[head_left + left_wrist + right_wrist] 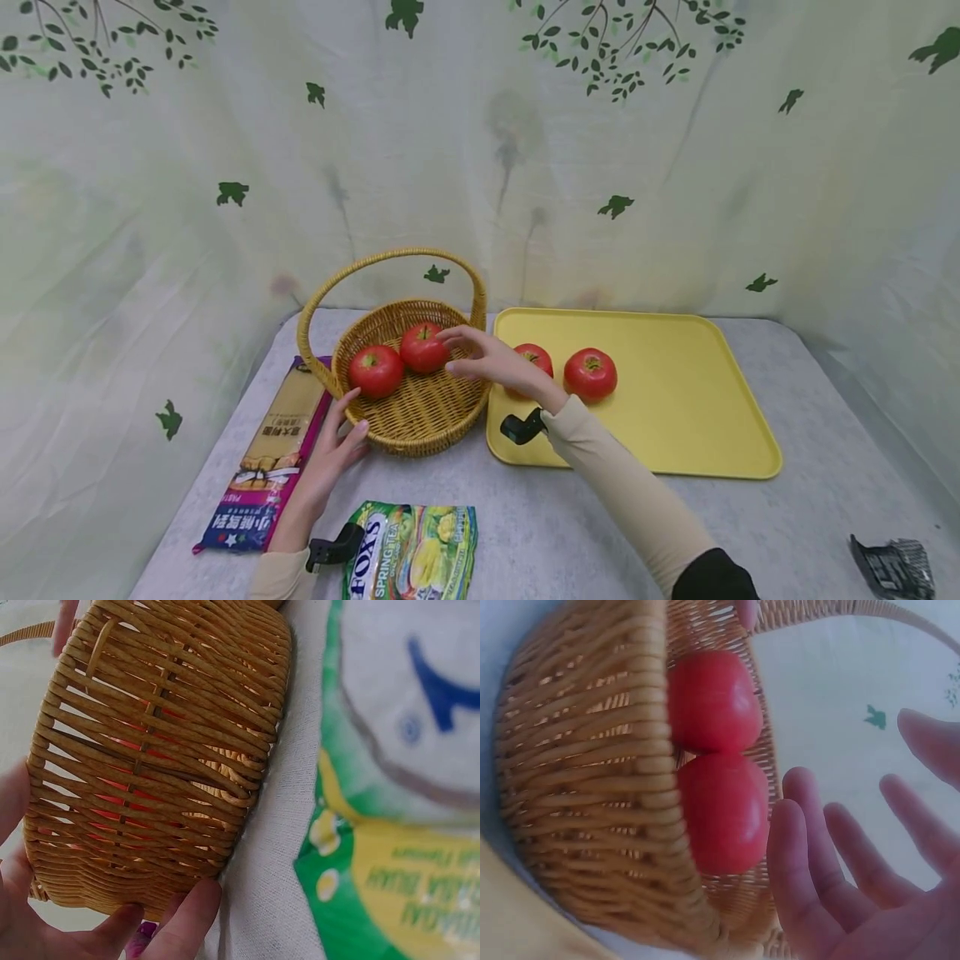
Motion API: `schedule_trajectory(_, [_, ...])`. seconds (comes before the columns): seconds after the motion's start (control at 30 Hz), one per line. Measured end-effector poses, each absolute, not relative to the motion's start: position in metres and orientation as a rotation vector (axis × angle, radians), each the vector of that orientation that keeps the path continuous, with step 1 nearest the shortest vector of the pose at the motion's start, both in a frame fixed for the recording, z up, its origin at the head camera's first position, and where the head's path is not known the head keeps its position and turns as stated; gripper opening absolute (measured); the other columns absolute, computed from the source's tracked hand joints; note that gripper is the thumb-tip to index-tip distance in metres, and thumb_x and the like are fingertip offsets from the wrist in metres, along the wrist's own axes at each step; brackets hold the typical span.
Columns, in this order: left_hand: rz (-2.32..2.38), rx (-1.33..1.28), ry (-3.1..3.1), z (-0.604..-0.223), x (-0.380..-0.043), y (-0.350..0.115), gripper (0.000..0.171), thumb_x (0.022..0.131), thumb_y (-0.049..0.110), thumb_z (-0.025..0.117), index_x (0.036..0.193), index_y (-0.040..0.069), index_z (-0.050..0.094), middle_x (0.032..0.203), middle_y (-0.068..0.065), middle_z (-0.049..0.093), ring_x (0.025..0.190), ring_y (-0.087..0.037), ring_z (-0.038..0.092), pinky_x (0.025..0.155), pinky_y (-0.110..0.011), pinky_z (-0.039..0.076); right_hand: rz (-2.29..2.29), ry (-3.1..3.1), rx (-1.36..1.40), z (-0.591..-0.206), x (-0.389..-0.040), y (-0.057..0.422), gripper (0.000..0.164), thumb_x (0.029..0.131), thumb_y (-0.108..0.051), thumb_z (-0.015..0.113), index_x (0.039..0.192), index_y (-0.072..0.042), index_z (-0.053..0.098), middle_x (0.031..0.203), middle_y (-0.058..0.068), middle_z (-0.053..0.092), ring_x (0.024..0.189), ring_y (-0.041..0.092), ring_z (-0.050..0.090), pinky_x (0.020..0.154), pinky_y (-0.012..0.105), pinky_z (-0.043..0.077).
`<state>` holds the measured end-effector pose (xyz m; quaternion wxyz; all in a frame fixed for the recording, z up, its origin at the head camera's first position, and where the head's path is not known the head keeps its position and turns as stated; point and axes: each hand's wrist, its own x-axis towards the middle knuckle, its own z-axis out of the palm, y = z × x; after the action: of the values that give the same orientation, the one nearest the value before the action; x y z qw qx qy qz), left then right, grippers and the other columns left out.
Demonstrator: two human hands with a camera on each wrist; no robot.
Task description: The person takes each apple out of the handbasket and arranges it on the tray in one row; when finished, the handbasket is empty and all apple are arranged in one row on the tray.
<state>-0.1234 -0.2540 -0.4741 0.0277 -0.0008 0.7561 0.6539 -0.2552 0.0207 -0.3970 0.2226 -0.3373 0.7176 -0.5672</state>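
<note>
A wicker basket (420, 429) with a tall arched handle stands on the table, holding two red apples (377, 372) side by side. My left hand (330, 462) rests against the basket's near left side, its fingers spread at the rim and the outer wall. In the left wrist view, the fingertips lie along the woven side (150, 787). Over the basket's right rim reaches my right hand (491, 360), fingers extended close to the right apple (424, 347). The right wrist view shows a gap between the palm and the apples (724, 814), with nothing held.
Right of the basket lies a yellow tray (675, 400) bearing two more apples (590, 375), one partly hidden by my right hand. A long snack package (262, 467) lies at left, and a green Fox's bag (412, 550) in front. A black wrapper (892, 567) sits far right.
</note>
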Motion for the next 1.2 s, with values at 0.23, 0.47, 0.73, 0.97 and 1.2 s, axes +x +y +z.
schedule_trajectory(0.23, [2.021,-0.001,2.338,-0.475,-0.124,-0.254,0.058,0.103,0.021,0.044,0.153,0.022,0.014,0.156,-0.019,0.003,0.133,-0.052,0.025,0.098,-0.059,0.037,-1.6,1.98,-0.827,-0.392,-0.274,0.002,0.054,0.095,-0.013,0.06,0.143,-0.006,0.038,0.141,0.022,0.039,0.1,0.04,0.062,0.082,0.045,0.053])
schedule_trajectory(0.47, [2.02,0.003,2.341,-0.475,-0.123,-0.255,0.059,0.103,0.022,0.045,0.153,0.023,0.015,0.156,-0.018,0.002,0.134,-0.051,0.025,0.098,-0.059,0.037,-1.556,1.958,-0.749,-0.389,-0.286,-0.012,0.061,0.096,-0.012,0.058,0.149,-0.013,0.029,0.149,0.021,0.027,0.1,0.044,0.06,0.087,0.055,0.048])
schedule_trajectory(0.73, [2.025,0.007,2.325,-0.474,-0.123,-0.255,0.058,0.103,0.021,0.044,0.153,0.022,0.014,0.156,-0.019,0.002,0.134,-0.051,0.024,0.098,-0.058,0.036,-1.481,1.956,-0.666,-0.394,-0.296,-0.025,0.068,0.096,-0.012,0.058,0.152,-0.016,0.02,0.151,0.021,0.018,0.094,0.044,0.063,0.087,0.055,0.049])
schedule_trajectory(0.97, [2.019,0.004,2.331,-0.474,-0.123,-0.254,0.058,0.103,0.022,0.044,0.153,0.02,0.014,0.156,-0.019,0.003,0.134,-0.052,0.024,0.098,-0.059,0.036,-1.457,1.958,-0.568,-0.402,-0.302,-0.035,0.072,0.096,-0.011,0.057,0.153,-0.022,0.015,0.154,0.016,0.016,0.093,0.049,0.062,0.084,0.055,0.051])
schedule_trajectory(1.2, [2.02,0.004,2.337,-0.475,-0.124,-0.255,0.058,0.103,0.021,0.044,0.153,0.022,0.015,0.156,-0.018,0.002,0.134,-0.052,0.024,0.098,-0.059,0.037,-1.468,1.998,-0.471,-0.411,-0.298,-0.045,0.074,0.094,-0.014,0.059,0.154,-0.024,0.015,0.151,0.016,0.024,0.091,0.052,0.062,0.078,0.054,0.053])
